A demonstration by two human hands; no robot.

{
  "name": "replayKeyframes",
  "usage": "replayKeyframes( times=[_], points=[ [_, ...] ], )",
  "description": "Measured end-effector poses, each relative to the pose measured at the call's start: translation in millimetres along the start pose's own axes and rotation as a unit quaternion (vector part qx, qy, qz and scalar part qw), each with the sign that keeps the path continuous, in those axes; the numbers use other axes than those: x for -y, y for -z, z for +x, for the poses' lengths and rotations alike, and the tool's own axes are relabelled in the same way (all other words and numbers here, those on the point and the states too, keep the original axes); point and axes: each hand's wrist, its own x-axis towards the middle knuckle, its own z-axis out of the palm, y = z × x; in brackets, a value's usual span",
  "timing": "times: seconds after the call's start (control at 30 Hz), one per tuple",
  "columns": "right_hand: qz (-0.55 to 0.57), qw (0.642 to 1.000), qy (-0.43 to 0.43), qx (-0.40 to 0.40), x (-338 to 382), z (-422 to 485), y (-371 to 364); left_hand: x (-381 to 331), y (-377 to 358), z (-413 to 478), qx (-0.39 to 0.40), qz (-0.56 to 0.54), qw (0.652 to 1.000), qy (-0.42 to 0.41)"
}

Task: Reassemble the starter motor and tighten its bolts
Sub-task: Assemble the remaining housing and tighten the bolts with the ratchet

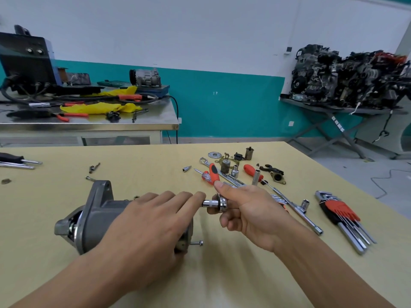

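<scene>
Motor lies along the worktop, bolt projecting from its right end. Left hand rests on it, fingers straight — right hand, nearer the bolt, grips the ratchet, socket pointing left.

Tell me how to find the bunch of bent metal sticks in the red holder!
Start at the big pale yellow table and look along its right edge, past the person's right hand. There lies a fan of silver L-shaped metal hex keys clipped in a red plastic holder. Unlike the single long silver rod tool beside it, it is many thin rods bundled together.
</scene>
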Motion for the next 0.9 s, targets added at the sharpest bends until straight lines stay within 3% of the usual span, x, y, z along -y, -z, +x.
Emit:
replayKeyframes(
  times=[0.33, 0.53, 0.6, 0.8, 0.9],
  points=[
    [-0.106, 0.986, 0.129, 0.009, -3, 2, 3, -1, 3, 0, 0.021, 0.002, 1.0, -0.014],
    [-0.219, 0.938, 0.252, 0.092, 2, -3, 20, 0, 4, 1, 0.022, 0.01, 1.0, -0.019],
    [-0.212, 0.942, 0.238, 0.107, 1, -2, 20, 0, 3, 1, 0.017, 0.009, 1.0, -0.02],
    [-0.131, 0.99, 0.061, 0.003, -6, 6, -2, 0, 2, 0, 0.011, -0.003, 1.0, -0.02],
    [-0.201, 0.972, 0.121, 0.031, -1, 2, 7, 1, 1, 0, 0.013, -0.002, 1.0, -0.026]
  ],
)
